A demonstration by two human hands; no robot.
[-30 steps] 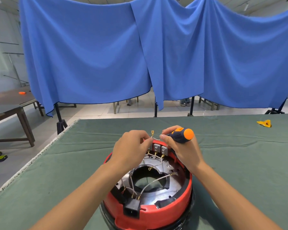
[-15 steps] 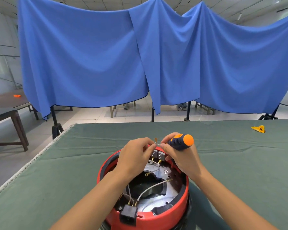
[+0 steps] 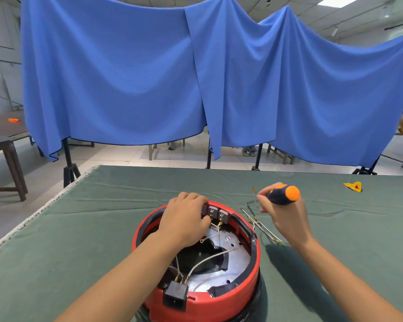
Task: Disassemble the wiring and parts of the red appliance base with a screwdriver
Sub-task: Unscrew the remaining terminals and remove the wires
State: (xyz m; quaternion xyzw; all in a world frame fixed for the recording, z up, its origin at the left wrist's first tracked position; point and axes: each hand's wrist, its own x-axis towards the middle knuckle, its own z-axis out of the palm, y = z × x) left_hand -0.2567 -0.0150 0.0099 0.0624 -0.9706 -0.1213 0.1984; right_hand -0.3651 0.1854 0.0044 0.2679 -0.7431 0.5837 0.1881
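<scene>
In the head view our right hand wraps the screwdriver and pinches a freed wire out over the surface. Our left hand grips the switch blocks on the red appliance base, directly below us. The wires look light and limp, best pulled by their brass terminals.

No readable text, label or number showed anywhere; the red appliance base perhaps bore markings too blurred to read.
</scene>
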